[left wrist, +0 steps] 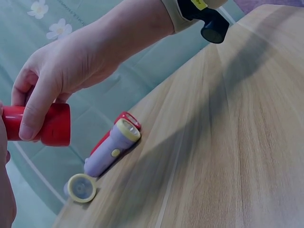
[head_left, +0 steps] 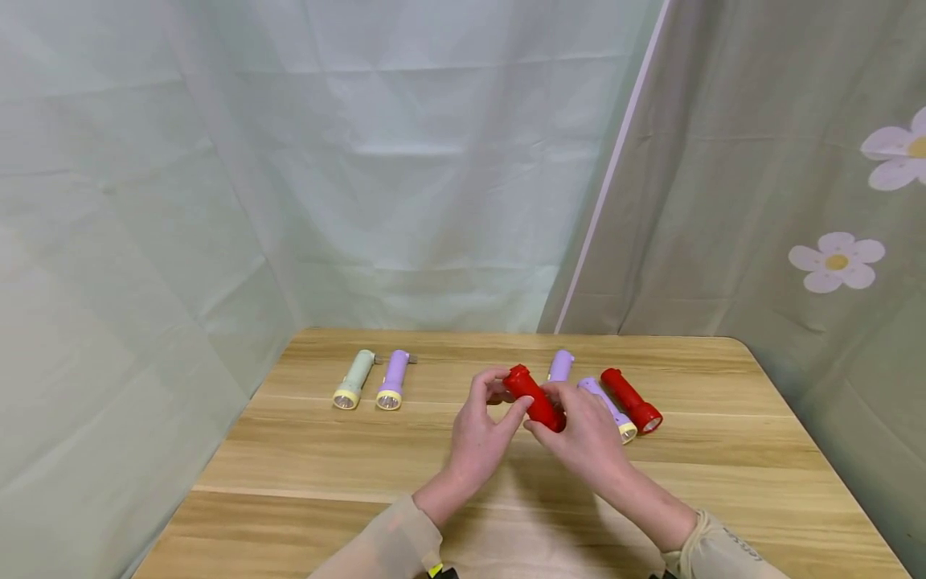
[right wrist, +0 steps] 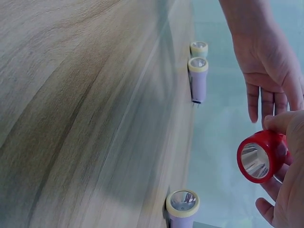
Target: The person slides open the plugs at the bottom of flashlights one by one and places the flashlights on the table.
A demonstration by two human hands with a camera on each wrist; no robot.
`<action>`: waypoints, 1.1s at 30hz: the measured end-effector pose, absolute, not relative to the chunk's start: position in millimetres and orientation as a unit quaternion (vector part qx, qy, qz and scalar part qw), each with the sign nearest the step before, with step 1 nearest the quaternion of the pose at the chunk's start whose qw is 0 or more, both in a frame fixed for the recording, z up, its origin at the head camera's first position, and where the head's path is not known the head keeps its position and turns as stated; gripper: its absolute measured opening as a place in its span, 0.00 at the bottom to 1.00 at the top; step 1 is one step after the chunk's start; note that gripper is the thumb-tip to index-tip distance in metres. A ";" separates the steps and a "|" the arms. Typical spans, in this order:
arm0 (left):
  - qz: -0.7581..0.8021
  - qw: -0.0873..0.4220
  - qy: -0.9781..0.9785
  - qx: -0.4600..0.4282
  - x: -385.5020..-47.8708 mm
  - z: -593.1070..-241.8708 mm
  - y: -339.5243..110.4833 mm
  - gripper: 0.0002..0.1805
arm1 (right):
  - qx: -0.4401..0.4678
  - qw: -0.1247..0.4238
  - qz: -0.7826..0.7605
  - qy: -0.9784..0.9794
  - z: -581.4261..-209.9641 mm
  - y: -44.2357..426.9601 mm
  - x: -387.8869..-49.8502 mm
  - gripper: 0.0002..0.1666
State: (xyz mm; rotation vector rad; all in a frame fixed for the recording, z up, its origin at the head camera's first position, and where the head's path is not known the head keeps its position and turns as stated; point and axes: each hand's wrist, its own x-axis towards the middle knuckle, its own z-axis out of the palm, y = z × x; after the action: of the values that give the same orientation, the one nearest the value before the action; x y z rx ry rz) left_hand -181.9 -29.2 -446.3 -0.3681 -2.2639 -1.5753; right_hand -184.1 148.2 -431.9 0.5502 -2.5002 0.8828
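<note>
A red flashlight (head_left: pixel 534 400) is held up above the wooden table, tilted, between both hands. At its tail end, my left hand (head_left: pixel 481 434) grips it between thumb and fingers. My right hand (head_left: pixel 589 434) pinches it near the lamp head, thumb on the near side. The clear lens inside the red rim (right wrist: pixel 255 160) shows in the right wrist view. In the left wrist view the right thumb lies across the red body, and only an edge of the left hand (left wrist: pixel 5 185) shows.
To the left lie a pale green flashlight (head_left: pixel 354 380) and a purple flashlight (head_left: pixel 394 380). Behind and beside the right hand are a partly hidden purple flashlight (head_left: pixel 560 366), another purple flashlight (head_left: pixel 595 392) and a second red flashlight (head_left: pixel 631 400). Curtains (head_left: pixel 434 177) hang beyond the table (head_left: pixel 325 474).
</note>
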 end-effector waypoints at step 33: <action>-0.614 0.179 -0.758 -0.125 -178.0 -448.8 -27.2 0.25 | 0.201 0.234 0.246 -0.919 -428.3 146.0 -183.0 0.22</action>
State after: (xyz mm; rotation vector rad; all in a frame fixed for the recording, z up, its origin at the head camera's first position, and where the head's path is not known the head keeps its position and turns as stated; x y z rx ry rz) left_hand -178.0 -27.2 -448.8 -0.3530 -2.1447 -1.7366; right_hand -183.0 146.0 -428.3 0.5505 -2.5224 0.6755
